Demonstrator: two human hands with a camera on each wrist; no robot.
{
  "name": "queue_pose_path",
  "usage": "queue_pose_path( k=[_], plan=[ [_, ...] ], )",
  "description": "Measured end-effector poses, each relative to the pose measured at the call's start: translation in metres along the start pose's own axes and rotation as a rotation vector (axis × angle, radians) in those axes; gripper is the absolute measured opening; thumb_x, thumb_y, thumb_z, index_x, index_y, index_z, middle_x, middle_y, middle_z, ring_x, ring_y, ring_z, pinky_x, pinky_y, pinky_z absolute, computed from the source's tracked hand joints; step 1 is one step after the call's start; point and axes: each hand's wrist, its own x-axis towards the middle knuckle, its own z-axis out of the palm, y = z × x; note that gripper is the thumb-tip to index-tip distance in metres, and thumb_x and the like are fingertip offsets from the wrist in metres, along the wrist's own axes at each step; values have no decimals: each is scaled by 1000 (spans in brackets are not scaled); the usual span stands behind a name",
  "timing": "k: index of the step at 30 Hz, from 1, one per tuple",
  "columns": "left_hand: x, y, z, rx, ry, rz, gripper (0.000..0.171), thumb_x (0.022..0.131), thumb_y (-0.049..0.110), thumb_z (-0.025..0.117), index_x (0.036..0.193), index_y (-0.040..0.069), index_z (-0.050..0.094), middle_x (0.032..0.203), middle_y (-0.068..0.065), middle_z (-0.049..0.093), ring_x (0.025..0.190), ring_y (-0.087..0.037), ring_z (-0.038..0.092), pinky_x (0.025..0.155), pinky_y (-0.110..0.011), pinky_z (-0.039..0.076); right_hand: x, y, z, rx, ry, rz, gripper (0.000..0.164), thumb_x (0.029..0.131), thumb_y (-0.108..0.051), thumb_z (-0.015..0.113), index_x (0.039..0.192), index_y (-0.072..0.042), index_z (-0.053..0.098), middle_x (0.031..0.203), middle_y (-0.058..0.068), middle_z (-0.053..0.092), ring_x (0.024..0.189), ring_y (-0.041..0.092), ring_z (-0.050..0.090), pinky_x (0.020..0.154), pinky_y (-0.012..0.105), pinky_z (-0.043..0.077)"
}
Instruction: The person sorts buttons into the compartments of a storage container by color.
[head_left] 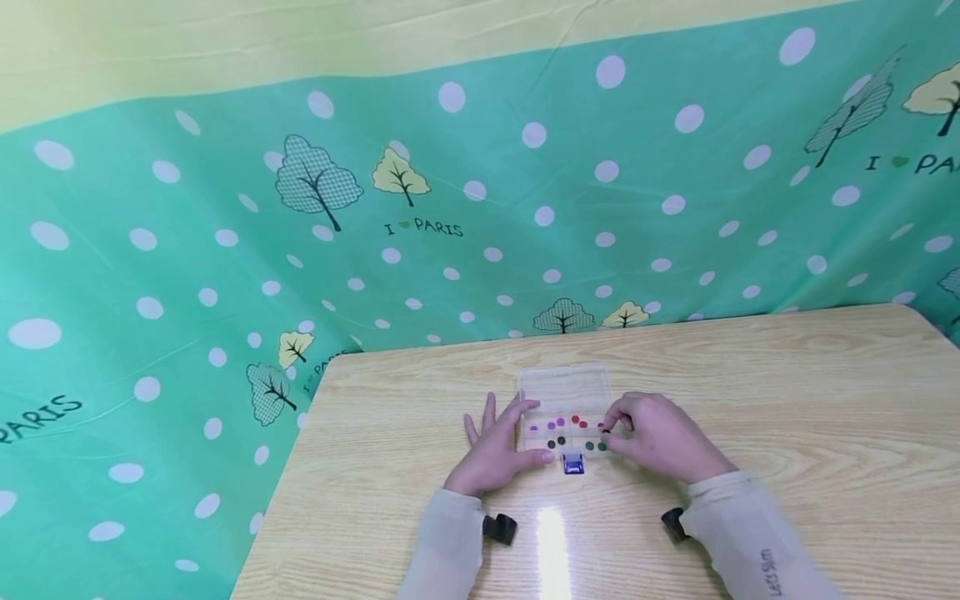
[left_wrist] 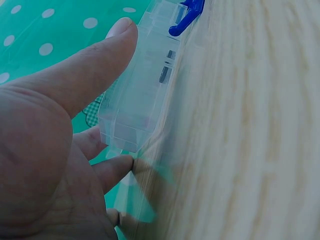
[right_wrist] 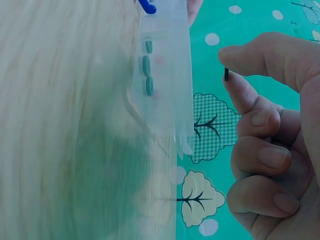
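A clear plastic compartment box [head_left: 564, 387] lies on the table with its lid folded back. Small round discs sit in its compartments: purple [head_left: 560, 422], red [head_left: 575, 419], black [head_left: 561, 441] and green [head_left: 589, 446]. My left hand [head_left: 491, 457] holds the box's left end, thumb at the front edge and index finger towards the back, other fingers spread. Between thumb and index finger, my right hand [head_left: 660, 437] pinches a small black disc [right_wrist: 226, 74] by the box's right end. Its other fingers are curled. A blue latch [head_left: 573, 463] sticks out from the box's front.
A wood-grain table [head_left: 390, 408] carries the box. Behind it hangs a green, dotted curtain [head_left: 420, 292] with printed trees. Each wrist wears a black strap mount, one on the left [head_left: 500, 528] and one on the right [head_left: 674, 525].
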Motion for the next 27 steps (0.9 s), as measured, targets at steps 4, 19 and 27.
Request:
queue_pose_path(
  k=[4,19,27],
  plan=[
    [0,0,0,-1,2,-3,79,82,46,79,151,32,43,167,2,18,152,-32,-16,109,-60,-29,2,-3,2,7,1,-8,10,80,-19,81,84,-17,72,65,-6,48,59,9,41,52,24,35],
    [-1,0,0,-5,0,-6,79,82,47,79,151,32,43,167,4,18,152,-30,-16,110,-59,-29,7,-12,11,37,-17,-18,10,79,-16,80,84,-17,72,69,-4,52,62,10,43,57,27,38],
    [0,-1,0,-7,7,4,77,82,46,80,149,31,45,167,0,19,152,-33,-14,110,-62,-28,13,-19,17,35,-27,-34,10,79,-19,81,84,-17,72,72,-8,55,63,9,46,57,26,41]
  ],
)
